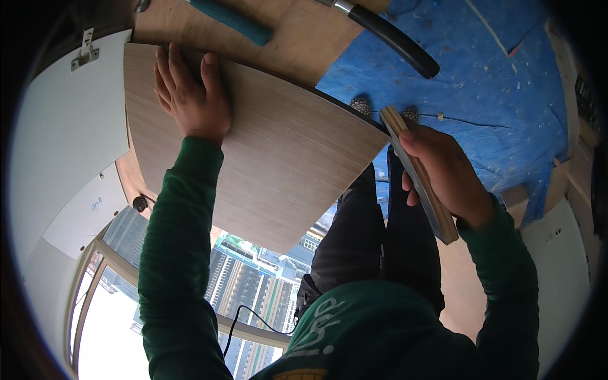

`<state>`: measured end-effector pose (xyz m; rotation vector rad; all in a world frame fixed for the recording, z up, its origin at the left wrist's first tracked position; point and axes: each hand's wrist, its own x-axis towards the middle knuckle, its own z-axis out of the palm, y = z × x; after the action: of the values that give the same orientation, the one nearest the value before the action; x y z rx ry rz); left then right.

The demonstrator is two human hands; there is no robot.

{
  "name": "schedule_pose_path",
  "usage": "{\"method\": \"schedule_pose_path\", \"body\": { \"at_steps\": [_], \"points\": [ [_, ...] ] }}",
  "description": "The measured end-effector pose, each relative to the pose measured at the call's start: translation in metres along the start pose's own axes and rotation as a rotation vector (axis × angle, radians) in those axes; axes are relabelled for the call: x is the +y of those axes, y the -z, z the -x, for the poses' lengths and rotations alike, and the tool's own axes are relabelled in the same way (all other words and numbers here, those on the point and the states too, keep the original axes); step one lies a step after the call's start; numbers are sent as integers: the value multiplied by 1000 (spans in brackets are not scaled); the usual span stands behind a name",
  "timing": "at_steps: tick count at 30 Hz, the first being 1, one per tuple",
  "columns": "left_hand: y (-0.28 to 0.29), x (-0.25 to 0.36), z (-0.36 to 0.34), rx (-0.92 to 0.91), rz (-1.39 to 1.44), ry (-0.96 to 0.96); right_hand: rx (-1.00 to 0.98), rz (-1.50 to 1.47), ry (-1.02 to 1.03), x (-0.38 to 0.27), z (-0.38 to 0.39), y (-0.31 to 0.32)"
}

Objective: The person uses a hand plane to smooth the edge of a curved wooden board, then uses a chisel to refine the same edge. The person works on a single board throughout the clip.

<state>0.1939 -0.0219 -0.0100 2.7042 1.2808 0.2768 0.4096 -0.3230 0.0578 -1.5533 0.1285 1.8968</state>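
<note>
A wood-grain panel [266, 142] with a dark far edge lies in front of me, its right corner pointing toward my legs. On its far left part rests my left hand [196, 101], palm down with fingers spread, gripping nothing. My right hand [437, 164] is closed around a flat plywood block [419, 176] with layered edges and a grey face. The upper end of the block is at the panel's right corner; whether the two touch, I cannot tell. My right fingers are partly hidden behind the block.
Beyond the panel lie a teal-handled tool [234, 20] and a black-handled tool [399, 41] with a metal neck. A scuffed blue sheet [481, 82] covers the floor at right. White boards [69, 120] and a window [253, 278] stand at left, with a black cable [237, 320] near me.
</note>
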Motion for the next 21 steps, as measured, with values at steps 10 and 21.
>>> {"method": "schedule_pose_path", "body": {
  "at_steps": [10,21],
  "points": [
    [-3,0,-1,18,0,-13,37,186,37,-20,2,-7],
    [-3,1,-1,31,-11,-16,37,157,-108,-20,-5,-2]
  ]
}}
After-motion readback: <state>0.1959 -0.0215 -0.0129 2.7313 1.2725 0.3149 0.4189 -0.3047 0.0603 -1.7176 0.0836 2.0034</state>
